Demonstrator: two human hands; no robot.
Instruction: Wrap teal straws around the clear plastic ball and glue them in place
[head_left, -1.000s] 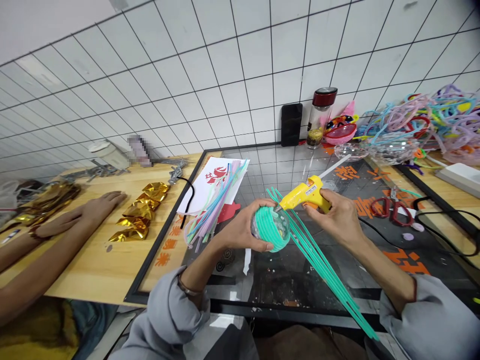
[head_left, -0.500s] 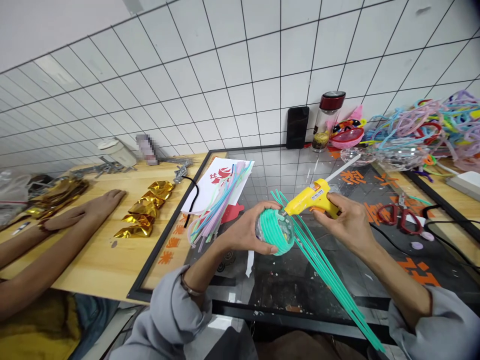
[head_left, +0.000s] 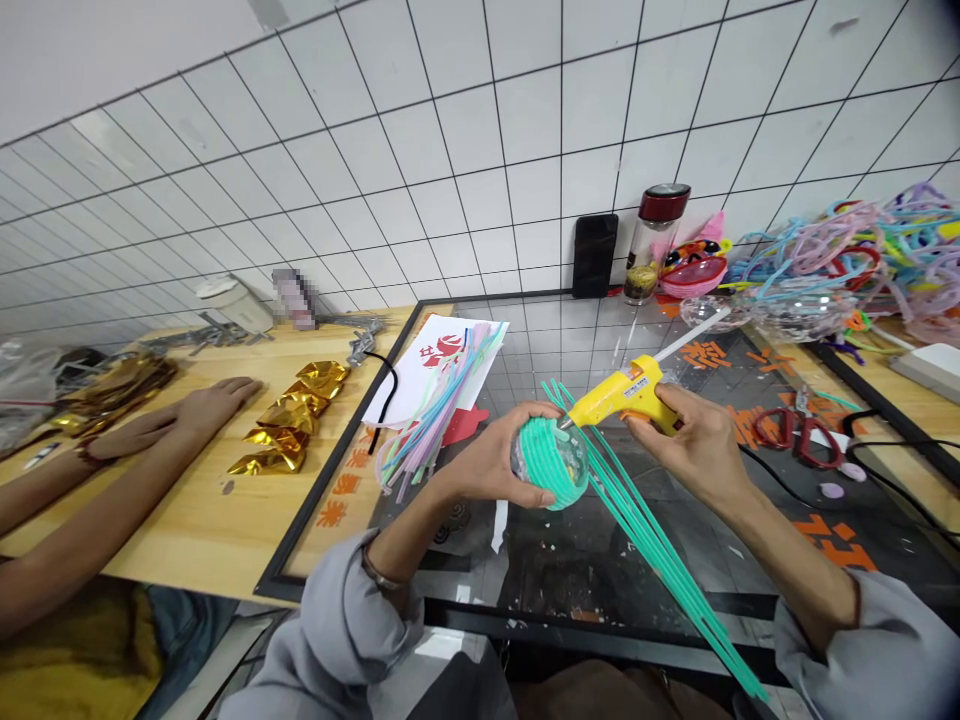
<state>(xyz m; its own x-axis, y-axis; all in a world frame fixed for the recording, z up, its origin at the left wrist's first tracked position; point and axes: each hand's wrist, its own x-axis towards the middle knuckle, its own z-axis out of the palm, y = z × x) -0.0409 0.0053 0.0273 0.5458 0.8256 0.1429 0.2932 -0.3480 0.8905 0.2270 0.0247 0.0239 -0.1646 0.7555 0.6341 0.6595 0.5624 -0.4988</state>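
My left hand point(head_left: 504, 456) is closed around a clear round container wrapped in rows of green pipe cleaner point(head_left: 553, 470). Its uncovered side faces right. In my right hand point(head_left: 694, 440) is a yellow hot glue gun point(head_left: 619, 393), gripped by its handle, with a white glue stick point(head_left: 694, 335) jutting from the back. The nozzle tip is at the container's upper rim, beside the green wrapping; whether it touches is too small to tell. Several loose straight green pipe cleaners point(head_left: 660, 560) lie behind the container and run down past the table's front edge.
Pastel pipe cleaners point(head_left: 442, 410) rest on a white sheet point(head_left: 397, 375). Red-handled scissors point(head_left: 799, 435) lie at right. A phone point(head_left: 595, 255), a glass bottle point(head_left: 651, 245) and tangled pipe cleaners point(head_left: 840, 250) line the wall. Another person's arms point(head_left: 150, 460) are at left near gold foil point(head_left: 296, 415).
The glue gun's nozzle has shifted slightly left along the container's rim, with my right hand tilting a little. My left hand and the container stay nearly still. The other person's hand moved slightly right.
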